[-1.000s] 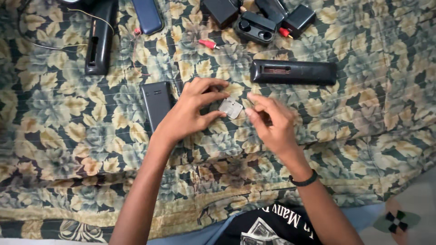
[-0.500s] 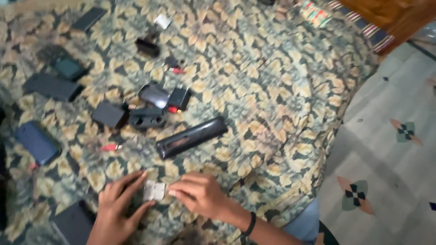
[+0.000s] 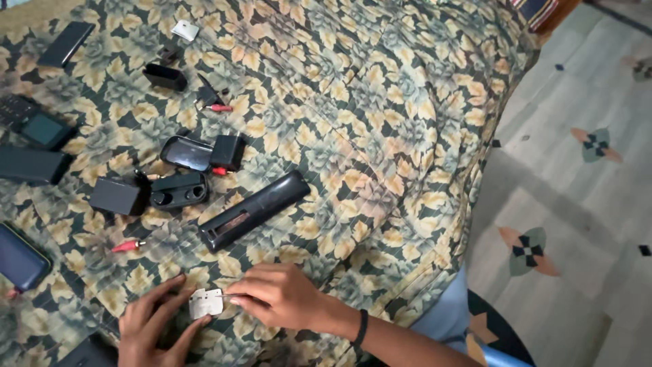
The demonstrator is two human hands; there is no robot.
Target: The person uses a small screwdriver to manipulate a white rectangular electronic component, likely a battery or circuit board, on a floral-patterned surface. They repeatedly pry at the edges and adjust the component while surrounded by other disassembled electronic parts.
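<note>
Our left hand (image 3: 153,325) pinches a small flat white square part (image 3: 205,303) between thumb and fingers, closed on its left edge, pressing it against the bedspread. Our right hand (image 3: 282,295) is closed on a thin metal probe (image 3: 227,295), its tip touching the part's right edge at 3 o'clock.

At 12 o'clock from the part lies a long black plastic remote with its back cover off (image 3: 252,209); at 10 o'clock, a red-tipped pin (image 3: 127,245) and a black 2-socket housing (image 3: 178,189). The green-and-yellow floral bedspread (image 3: 380,136) carries more dark casings towards 11 o'clock.

We judge the work mid-way: the remote lies opened, the part is out and being worked on, nothing is refitted.

Compared with 0.5 s ago, our view sits lower and nearer the hands; the grip on the part looks unchanged.
</note>
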